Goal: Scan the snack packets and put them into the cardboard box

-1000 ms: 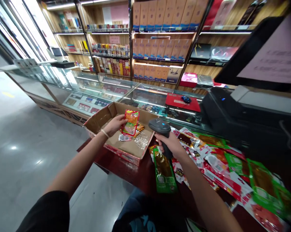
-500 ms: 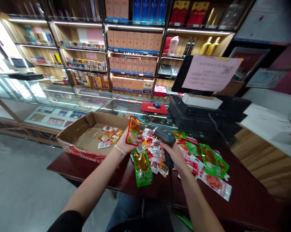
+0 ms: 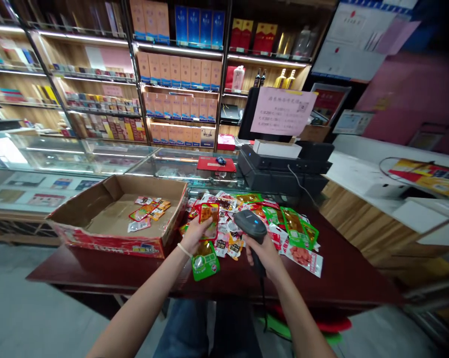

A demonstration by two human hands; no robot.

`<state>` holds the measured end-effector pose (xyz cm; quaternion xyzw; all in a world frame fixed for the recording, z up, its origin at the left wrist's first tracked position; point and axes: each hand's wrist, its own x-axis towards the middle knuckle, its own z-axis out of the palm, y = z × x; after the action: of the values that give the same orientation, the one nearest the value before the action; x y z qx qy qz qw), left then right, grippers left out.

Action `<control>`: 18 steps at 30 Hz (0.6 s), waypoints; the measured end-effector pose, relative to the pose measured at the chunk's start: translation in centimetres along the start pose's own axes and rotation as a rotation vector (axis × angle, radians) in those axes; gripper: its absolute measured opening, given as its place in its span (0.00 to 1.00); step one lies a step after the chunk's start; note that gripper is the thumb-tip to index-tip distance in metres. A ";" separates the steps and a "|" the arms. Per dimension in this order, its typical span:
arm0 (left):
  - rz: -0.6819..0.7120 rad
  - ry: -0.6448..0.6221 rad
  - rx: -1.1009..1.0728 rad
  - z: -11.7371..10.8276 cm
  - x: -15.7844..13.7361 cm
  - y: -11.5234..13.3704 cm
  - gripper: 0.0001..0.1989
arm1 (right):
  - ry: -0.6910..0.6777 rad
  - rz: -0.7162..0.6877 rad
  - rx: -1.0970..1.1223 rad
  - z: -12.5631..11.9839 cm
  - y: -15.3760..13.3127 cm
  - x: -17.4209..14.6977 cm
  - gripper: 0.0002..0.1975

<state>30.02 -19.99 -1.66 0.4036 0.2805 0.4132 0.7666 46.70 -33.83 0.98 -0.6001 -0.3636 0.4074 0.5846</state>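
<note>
Beside the carton [image 3: 108,243], our left hand [image 3: 194,235] grips a packet [image 3: 209,215], right hand [image 3: 267,256] a scanner [image 3: 251,223]. We're likely scanning; next, aim.

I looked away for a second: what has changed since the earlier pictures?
The left hand moved rightward, from over the box to the packet pile. It holds a red-edged packet, though I cannot tell whether it's the same one. The right hand still grips the scanner.

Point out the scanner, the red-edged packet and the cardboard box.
Scanner [image 3: 250,223]: head view, top of its body.
Red-edged packet [image 3: 209,212]: head view, upper part.
Cardboard box [image 3: 105,242]: head view, near side wall.
</note>
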 end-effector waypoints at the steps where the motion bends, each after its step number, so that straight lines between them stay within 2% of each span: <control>1: 0.050 0.033 0.031 -0.2 0.1 -0.7 0.21 | 0.000 0.001 0.004 0.0 0.4 -0.3 0.24; 5: 0.135 0.064 0.077 -1.0 0.5 -2.1 0.22 | -0.027 0.007 -0.029 0.3 1.6 -1.0 0.23; 11: 0.104 0.054 0.055 -1.3 0.4 -2.7 0.24 | -0.036 0.030 -0.036 0.4 2.1 -1.9 0.23; 14: 0.122 0.096 0.067 -1.8 0.8 -2.5 0.25 | -0.006 0.026 -0.007 0.2 2.0 -1.6 0.22; 18: 0.209 0.168 0.249 -2.7 2.9 -1.3 0.22 | -0.003 0.010 -0.006 -0.1 2.1 -0.3 0.24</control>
<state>29.96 -16.92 -4.46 0.4863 0.3491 0.4850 0.6375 46.59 -34.27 -1.09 -0.6032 -0.3627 0.4099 0.5802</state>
